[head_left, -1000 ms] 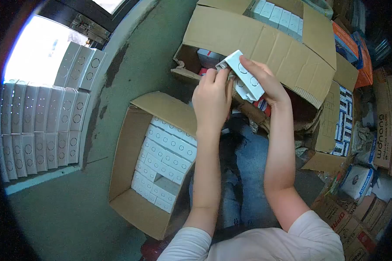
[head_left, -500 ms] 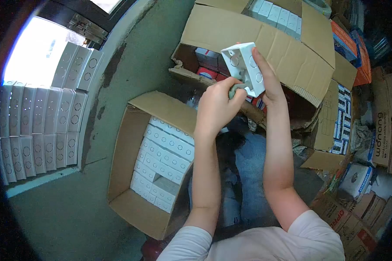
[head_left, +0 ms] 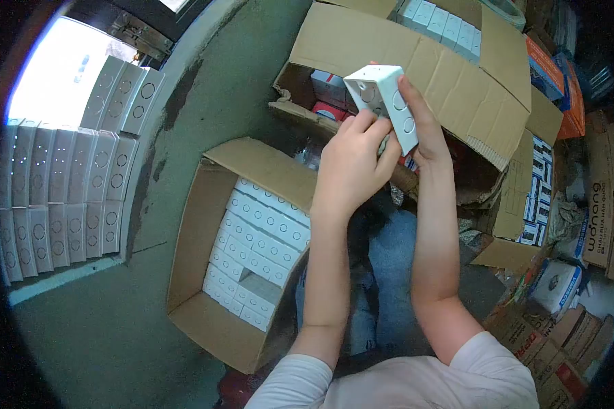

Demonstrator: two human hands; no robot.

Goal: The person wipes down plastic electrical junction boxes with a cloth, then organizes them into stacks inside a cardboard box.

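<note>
My right hand (head_left: 426,133) grips a white plastic electrical box (head_left: 400,109) by its side, with the open face tilted toward my left hand. The box has round knockout marks on its walls. My left hand (head_left: 356,160) is closed at the open face of the box, its fingertips partly inside. A small bit of grey-green rag (head_left: 383,145) shows between those fingers; most of it is hidden. Below and to the left, a cardboard carton (head_left: 191,238) holds rows of similar white boxes (head_left: 262,232), with one gap in them.
Stacked white boxes (head_left: 68,170) fill the window ledge at left. A large open carton (head_left: 402,58) stands ahead, with packets inside. Another carton (head_left: 515,198) holds printed packs at right. More cardboard (head_left: 600,198) and a white-and-blue package (head_left: 556,286) lie at far right.
My left hand has pushed further toward the inside of the box, its fingers curled more, and less of the rag shows. My right hand keeps its hold. The view has shifted slightly.
</note>
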